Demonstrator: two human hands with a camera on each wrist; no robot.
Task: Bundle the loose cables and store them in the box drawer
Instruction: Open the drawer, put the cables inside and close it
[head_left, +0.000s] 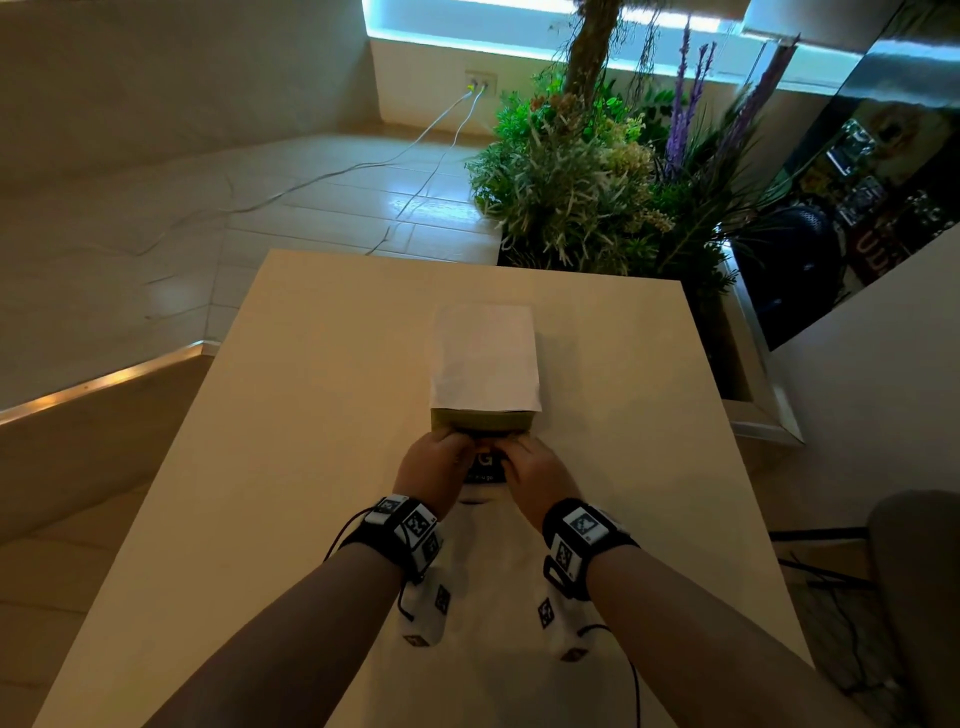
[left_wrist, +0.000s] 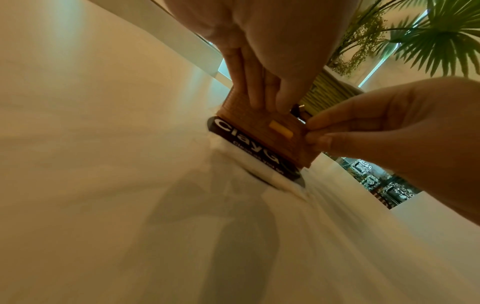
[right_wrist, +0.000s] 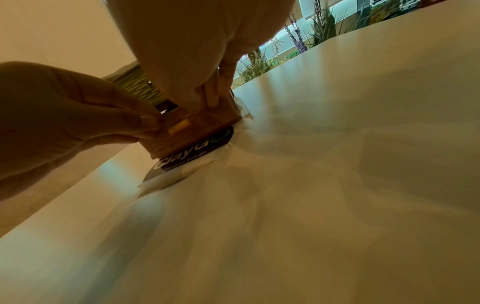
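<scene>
- The bench (head_left: 322, 415) is pale and it has free surface on my left and on my right; its far edge lies beyond the box, and past this edge I see tiled floor (head_left: 363, 197) and a planter with green plants (head_left: 587, 182).
- The box (head_left: 484, 358) stands near the middle of the bench, with a white top, and its open end points toward me.
- The drawer (left_wrist: 262, 127) is brown with a small yellow tab on its front, and it sticks out from the box toward me.
- Under the drawer front lies a black label with white letters "ClayG" (left_wrist: 249, 144), on a white cloth (head_left: 493, 597) that covers the bench near me.
- My left hand (head_left: 434, 470) holds the left part of the drawer front, with the fingers curled down on it.
- My right hand (head_left: 535, 475) pinches the right corner of the drawer front between the thumb and the fingers.
- Both hands are close together, almost touching.
- The cables I cannot see; the hands and the drawer front hide the inside.
</scene>
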